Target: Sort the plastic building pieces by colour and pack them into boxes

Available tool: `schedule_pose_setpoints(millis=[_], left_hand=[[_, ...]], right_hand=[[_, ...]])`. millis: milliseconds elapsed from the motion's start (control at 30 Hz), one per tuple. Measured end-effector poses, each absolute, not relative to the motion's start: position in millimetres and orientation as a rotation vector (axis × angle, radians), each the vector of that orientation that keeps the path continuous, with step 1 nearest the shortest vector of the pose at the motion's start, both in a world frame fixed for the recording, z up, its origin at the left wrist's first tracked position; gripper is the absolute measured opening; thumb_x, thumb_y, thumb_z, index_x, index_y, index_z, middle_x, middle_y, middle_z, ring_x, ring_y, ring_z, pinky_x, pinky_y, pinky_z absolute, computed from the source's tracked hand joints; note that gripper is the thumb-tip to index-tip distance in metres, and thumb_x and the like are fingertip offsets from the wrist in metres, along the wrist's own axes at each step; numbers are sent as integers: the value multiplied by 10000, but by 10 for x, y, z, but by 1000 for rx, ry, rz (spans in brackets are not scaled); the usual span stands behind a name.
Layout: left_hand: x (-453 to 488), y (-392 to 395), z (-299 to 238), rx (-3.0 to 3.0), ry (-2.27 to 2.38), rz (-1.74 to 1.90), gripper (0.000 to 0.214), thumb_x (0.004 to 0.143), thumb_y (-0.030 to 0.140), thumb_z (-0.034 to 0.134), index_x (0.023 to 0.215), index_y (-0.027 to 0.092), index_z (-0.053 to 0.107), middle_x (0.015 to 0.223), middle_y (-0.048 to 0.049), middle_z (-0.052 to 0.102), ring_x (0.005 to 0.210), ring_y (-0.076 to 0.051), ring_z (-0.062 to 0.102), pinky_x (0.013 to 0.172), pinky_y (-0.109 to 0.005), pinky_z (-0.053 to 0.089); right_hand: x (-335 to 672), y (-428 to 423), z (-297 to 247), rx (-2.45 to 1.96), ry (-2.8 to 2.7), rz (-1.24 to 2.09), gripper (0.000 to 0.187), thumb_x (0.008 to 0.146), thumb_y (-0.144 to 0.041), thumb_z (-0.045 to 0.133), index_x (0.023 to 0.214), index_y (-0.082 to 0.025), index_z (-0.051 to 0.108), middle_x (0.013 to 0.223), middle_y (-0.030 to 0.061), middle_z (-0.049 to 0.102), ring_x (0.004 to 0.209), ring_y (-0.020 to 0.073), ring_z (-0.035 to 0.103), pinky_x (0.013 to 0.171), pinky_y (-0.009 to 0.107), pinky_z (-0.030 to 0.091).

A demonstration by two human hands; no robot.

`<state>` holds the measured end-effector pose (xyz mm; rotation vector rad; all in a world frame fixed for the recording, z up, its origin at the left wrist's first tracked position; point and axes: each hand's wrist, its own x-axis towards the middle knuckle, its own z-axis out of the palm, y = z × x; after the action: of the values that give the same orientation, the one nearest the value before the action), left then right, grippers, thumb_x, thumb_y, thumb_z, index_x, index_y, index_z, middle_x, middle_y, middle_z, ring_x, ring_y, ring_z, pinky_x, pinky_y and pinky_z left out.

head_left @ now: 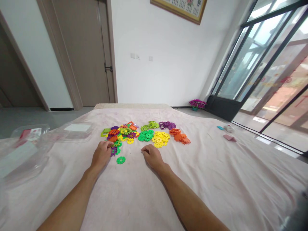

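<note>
Flat, notched plastic snowflake discs lie on the cloth-covered table. My left hand (102, 152) is at the near left edge of a mixed-colour pile (124, 131), its fingers curled together against the discs; what is between the fingertips is hidden. A loose green disc (121, 160) lies just right of that hand. My right hand (152, 156) rests with fingers closed on the cloth, and nothing shows in it. Beyond it are single-colour piles: green discs (145, 135), yellow discs (160, 139), orange discs (179, 136), purple discs (167, 125) and lime discs (150, 125).
Clear plastic containers (43, 160) with white labels stand at the left of the wrinkled pink cloth (125, 195). To the right lie a blue item (220, 128), a small whitish item (228, 128) and a folded pink piece (229, 138).
</note>
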<state>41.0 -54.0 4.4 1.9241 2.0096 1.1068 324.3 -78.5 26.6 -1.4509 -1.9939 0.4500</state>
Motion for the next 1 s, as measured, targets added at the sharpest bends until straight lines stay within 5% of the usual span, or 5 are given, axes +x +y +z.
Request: schedule_pose_setpoints(millis=[1000], left_hand=[[459,-527,54,1821,2034,1212,301,821,157,438,1002,166,678,1075,-90,647,1046,-207,618,992,-329,468]], right_hand=[[3331,-601,218,-1292,-2211,264,158,874,-146,561,921,-214,695,954,42,668,904,160,601,802,251,430]])
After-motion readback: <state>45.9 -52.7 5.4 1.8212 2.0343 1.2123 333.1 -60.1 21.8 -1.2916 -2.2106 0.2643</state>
